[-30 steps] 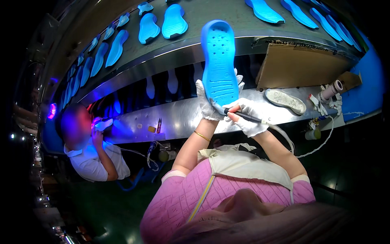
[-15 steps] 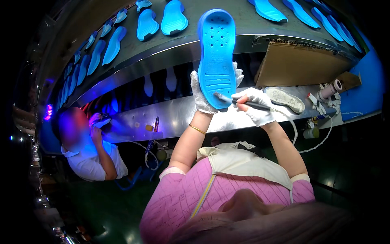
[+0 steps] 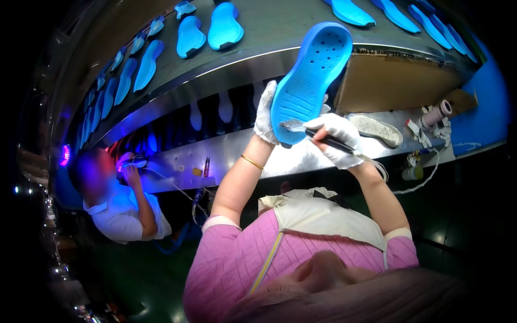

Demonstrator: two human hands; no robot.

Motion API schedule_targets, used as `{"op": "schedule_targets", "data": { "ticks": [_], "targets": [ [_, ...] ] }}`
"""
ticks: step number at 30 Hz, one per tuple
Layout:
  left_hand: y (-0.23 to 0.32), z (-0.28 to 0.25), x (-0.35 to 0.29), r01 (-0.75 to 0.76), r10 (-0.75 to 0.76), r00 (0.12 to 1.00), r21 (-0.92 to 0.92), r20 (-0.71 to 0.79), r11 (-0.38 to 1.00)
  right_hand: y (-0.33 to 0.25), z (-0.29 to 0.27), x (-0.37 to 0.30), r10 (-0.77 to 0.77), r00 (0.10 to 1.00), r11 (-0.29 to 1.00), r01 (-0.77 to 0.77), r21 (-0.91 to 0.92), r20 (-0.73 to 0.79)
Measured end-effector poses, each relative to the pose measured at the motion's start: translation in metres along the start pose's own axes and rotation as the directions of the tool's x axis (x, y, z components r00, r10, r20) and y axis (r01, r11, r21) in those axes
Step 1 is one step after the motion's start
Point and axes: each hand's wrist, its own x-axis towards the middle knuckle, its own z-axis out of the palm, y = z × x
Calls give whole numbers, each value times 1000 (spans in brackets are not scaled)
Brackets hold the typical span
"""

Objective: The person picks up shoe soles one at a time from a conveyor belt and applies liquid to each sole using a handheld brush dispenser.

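My left hand (image 3: 265, 113), in a white glove, grips a bright blue shoe sole (image 3: 308, 89) from below and along its left side. Fingertips of that glove show past the sole's right edge; the rest is hidden behind it. The sole is tilted, its holed end pointing away to the upper right. In my right hand (image 3: 343, 137), white-gloved with some bare fingertips, is a brush with a black handle (image 3: 335, 142) and a pale hose trailing from its back end. The pale bristles touch the near end of the sole's inner face.
More blue soles (image 3: 226, 26) lie on the dark green conveyor (image 3: 280, 29) beyond. On the metal ledge (image 3: 180, 169) rest a greyish-white sole-shaped piece (image 3: 375, 129), a cardboard sheet (image 3: 398, 83) and a spool (image 3: 437, 114). A co-worker (image 3: 126, 210) works at the left.
The blue sole has swung from nearly straight to a rightward tilt, turned by my left hand. The brush stays at its near end, having shifted slightly left.
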Motion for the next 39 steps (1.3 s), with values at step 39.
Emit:
{"op": "schedule_targets", "data": {
  "ticks": [39],
  "targets": [
    [1, -19, 2, 217, -193, 967, 144, -165, 965, -13, -57, -11, 91, 988, 955, -51, -292, 124]
  ]
}}
